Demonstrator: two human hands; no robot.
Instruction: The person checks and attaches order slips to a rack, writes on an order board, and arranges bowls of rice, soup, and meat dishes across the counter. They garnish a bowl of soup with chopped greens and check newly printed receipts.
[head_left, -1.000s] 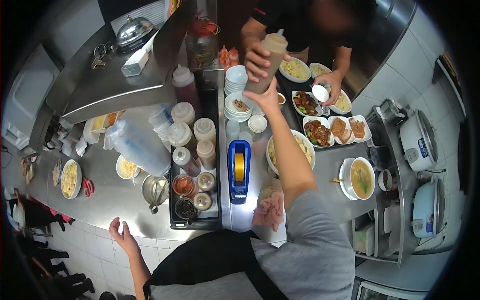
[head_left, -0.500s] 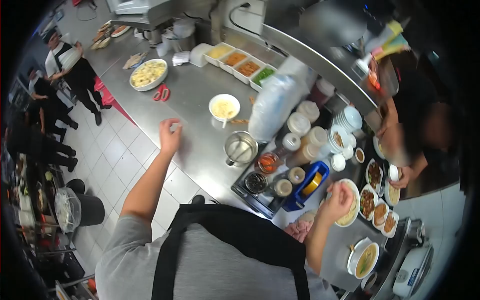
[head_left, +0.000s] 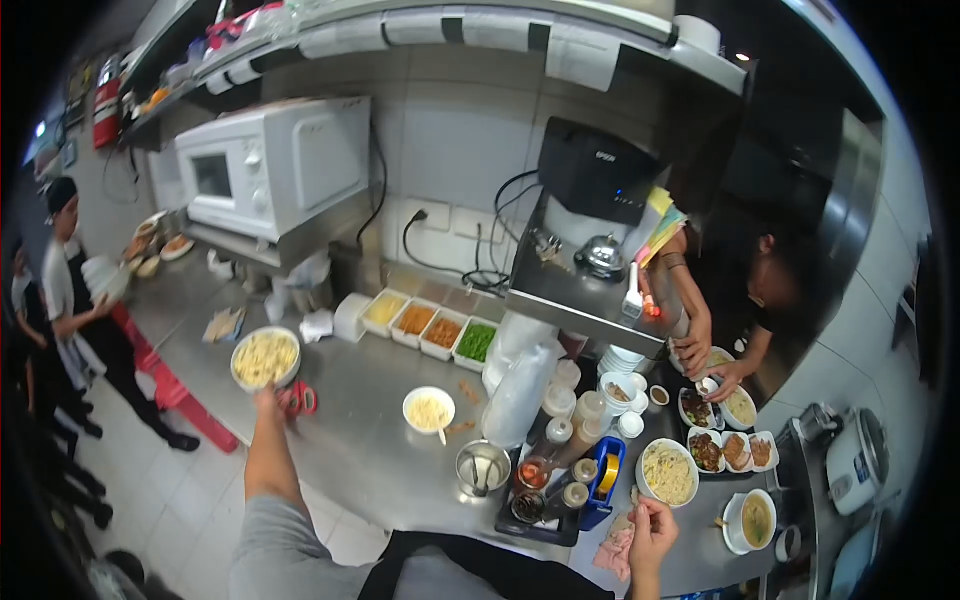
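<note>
My left hand (head_left: 267,398) reaches to the near rim of a large white bowl (head_left: 264,360) of pale yellow food, its fingers closed at the rim and partly hidden. Just right of it lie red-handled scissors (head_left: 298,399). My right hand (head_left: 653,532) is curled, with thumb and fingertips together. It is beside a pink cloth (head_left: 616,548) and just below a white bowl of noodle-like food (head_left: 669,473). Whether anything small sits between those fingertips I cannot make out. A smaller white bowl with a spoon (head_left: 429,410) and a metal pot (head_left: 483,469) stand mid-counter.
Sauce bottles (head_left: 558,432) and a blue tape dispenser (head_left: 603,483) crowd the counter before me. Topping tubs (head_left: 428,328) line the wall. A steel shelf (head_left: 590,300) overhangs. A co-worker's hands (head_left: 712,368) work over dishes at right; a soup bowl (head_left: 757,520) stands nearer.
My left hand has moved forward and left, from above the counter edge to the large bowl. My right hand has drawn back from the noodle bowl towards the cloth. My view has tilted up.
</note>
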